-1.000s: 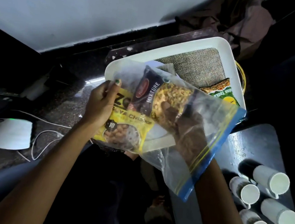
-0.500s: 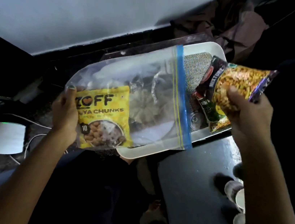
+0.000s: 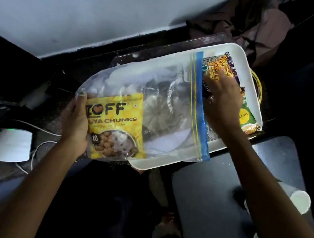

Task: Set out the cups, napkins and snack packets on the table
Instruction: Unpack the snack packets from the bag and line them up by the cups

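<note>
Since half a second ago the right hand (image 3: 225,100) has come down from mid-air and now presses the mixture packet (image 3: 221,67) into the white tray (image 3: 255,92), fingers spread flat over it, nothing curled round it. Largest of the things is that tray, lying on the dark bench (image 3: 220,208) with its far end under the right hand; a woven mat lines its floor, and just right of the hand a green snack packet (image 3: 246,116) lies in it too. Over the tray's near half, between the two hands, hangs the clear zip bag (image 3: 163,107), its blue-striped mouth touching the right hand. Left hand (image 3: 76,121) has its grip closed on the bag's shut end, thumb on top, pinching through the plastic the yellow soya chunks packet (image 3: 116,125) that sits inside beside crumpled foil-like wrappers. Right of the right forearm, well apart from the tray, white cups (image 3: 300,201) stand on the bench, partly hidden by the arm. Left of the left hand, a white device (image 3: 10,145) with a cable rests on the dark surface.
</note>
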Tool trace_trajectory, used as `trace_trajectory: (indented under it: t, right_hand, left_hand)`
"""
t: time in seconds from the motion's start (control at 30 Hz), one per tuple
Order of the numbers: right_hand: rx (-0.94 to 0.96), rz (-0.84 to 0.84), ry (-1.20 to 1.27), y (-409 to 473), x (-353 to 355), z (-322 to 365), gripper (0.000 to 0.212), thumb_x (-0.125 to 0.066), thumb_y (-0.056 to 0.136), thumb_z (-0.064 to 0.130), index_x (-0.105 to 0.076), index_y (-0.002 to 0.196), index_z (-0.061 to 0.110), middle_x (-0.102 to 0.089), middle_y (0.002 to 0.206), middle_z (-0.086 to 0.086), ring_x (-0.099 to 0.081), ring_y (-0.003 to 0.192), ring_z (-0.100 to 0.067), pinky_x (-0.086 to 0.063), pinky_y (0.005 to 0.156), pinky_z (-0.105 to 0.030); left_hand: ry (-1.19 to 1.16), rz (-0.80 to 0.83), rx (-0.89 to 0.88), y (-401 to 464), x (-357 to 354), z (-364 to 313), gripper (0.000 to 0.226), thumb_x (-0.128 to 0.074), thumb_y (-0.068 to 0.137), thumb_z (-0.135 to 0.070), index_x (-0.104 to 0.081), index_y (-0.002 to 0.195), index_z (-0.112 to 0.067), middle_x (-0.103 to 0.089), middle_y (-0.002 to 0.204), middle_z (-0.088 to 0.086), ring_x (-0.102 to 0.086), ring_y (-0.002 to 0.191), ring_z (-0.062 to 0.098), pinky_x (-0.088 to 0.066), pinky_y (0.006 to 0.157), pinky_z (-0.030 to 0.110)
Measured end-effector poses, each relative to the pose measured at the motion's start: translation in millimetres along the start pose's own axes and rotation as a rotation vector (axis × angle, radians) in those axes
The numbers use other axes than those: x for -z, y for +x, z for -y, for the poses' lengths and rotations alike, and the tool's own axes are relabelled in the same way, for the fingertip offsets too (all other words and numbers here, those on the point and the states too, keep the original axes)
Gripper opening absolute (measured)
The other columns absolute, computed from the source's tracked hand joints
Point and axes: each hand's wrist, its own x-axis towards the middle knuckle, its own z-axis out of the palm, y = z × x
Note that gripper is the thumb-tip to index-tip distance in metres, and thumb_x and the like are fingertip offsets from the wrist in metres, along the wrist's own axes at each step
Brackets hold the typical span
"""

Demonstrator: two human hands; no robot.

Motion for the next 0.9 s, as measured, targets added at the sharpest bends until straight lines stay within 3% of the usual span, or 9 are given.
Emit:
trace_trajectory:
  t: [0.1,0.3,0.4,0.5,0.6,0.67,0.7,0.8,0.9]
  right_hand:
    - [0.000,0.025,-0.078,1.1,-13.0,-2.3,0.055,-0.047,0.093,0.024,-0.032,0.145,0.033,-0.016,0.160,-0.005,-0.013,0.145,-0.037,-0.015,0.112,-0.055]
    - [-0.101,-0.013,-0.009,25.3,-9.9,-2.3,0.063,-0.056,0.088,0.033,-0.029,0.145,0.034,-0.015,0.160,-0.007,-0.014,0.144,-0.040,-0.017,0.111,-0.057]
    - [-0.160,0.019,0.053,24.9,-3.6,5.2,0.063,-0.057,0.088,0.033,-0.029,0.145,0.035,-0.013,0.160,-0.003,-0.013,0.145,-0.035,-0.015,0.112,-0.056]
    - [-0.207,-0.165,0.293,10.7,7.9,14.2,0.050,-0.059,0.087,0.026,-0.047,0.136,0.022,-0.040,0.147,-0.007,-0.034,0.135,-0.029,-0.028,0.110,-0.049]
    - [-0.151,-0.425,0.599,-18.0,20.9,25.1,0.020,-0.056,0.086,0.012,-0.062,0.105,0.010,-0.063,0.109,-0.008,-0.060,0.095,-0.016,-0.049,0.083,-0.028]
    - [-0.153,-0.344,0.732,-33.7,22.9,30.2,0.014,-0.056,0.087,0.006,-0.064,0.098,0.007,-0.065,0.092,-0.004,-0.058,0.074,0.002,-0.045,0.068,-0.013]
    - [-0.186,-0.239,0.811,-38.4,21.1,31.4,0.015,-0.056,0.087,0.002,-0.065,0.099,0.004,-0.066,0.088,-0.004,-0.058,0.072,0.003,-0.046,0.069,-0.013]
    - [-0.393,0.065,1.113,-45.3,11.5,37.8,0.017,-0.053,0.089,-0.004,-0.065,0.100,0.000,-0.069,0.083,-0.008,-0.062,0.079,-0.020,-0.052,0.079,-0.033]
    - [-0.478,0.266,1.284,-45.2,7.6,43.2,0.024,-0.045,0.091,-0.005,-0.065,0.090,0.008,-0.067,0.087,-0.011,-0.061,0.083,-0.029,-0.051,0.081,-0.039]
  left_hand:
    - [0.012,0.015,-0.002,0.4,0.8,-0.4,0.032,-0.051,0.095,-0.043,-0.064,0.071,-0.026,-0.068,0.053,-0.011,-0.063,0.047,0.002,-0.054,0.046,0.019]
    - [0.014,0.016,0.022,0.0,0.4,0.2,0.033,-0.050,0.095,-0.042,-0.063,0.071,-0.025,-0.068,0.053,-0.011,-0.063,0.046,0.003,-0.053,0.046,0.019]
    - [0.027,0.015,0.039,-1.3,0.5,-0.4,0.035,-0.051,0.095,-0.043,-0.066,0.067,-0.028,-0.069,0.055,-0.010,-0.064,0.050,0.005,-0.055,0.055,0.025]
    - [0.037,0.010,0.043,-3.2,0.4,-0.8,0.033,-0.051,0.094,-0.044,-0.065,0.070,-0.027,-0.070,0.061,-0.007,-0.066,0.062,0.012,-0.056,0.069,0.035]
    - [0.031,0.000,0.048,-4.9,-0.8,-1.8,0.032,-0.050,0.095,-0.043,-0.065,0.071,-0.027,-0.070,0.062,-0.006,-0.064,0.063,0.014,-0.054,0.072,0.041]
    - [0.027,0.014,0.043,-6.6,-1.2,-3.0,0.032,-0.049,0.095,-0.042,-0.064,0.072,-0.027,-0.070,0.058,-0.008,-0.064,0.059,0.012,-0.054,0.066,0.036]
    - [0.035,0.021,0.037,-6.7,-1.4,-2.8,0.031,-0.049,0.095,-0.043,-0.064,0.073,-0.027,-0.069,0.057,-0.009,-0.064,0.056,0.009,-0.054,0.063,0.033]
    - [0.047,0.036,0.027,-9.1,-1.8,-5.6,0.028,-0.049,0.096,-0.042,-0.063,0.075,-0.027,-0.069,0.056,-0.011,-0.064,0.052,0.005,-0.053,0.058,0.028]
    - [0.042,0.048,0.020,-13.6,-4.1,-9.1,0.025,-0.051,0.095,-0.040,-0.064,0.078,-0.027,-0.070,0.066,-0.006,-0.067,0.063,0.014,-0.056,0.068,0.038]
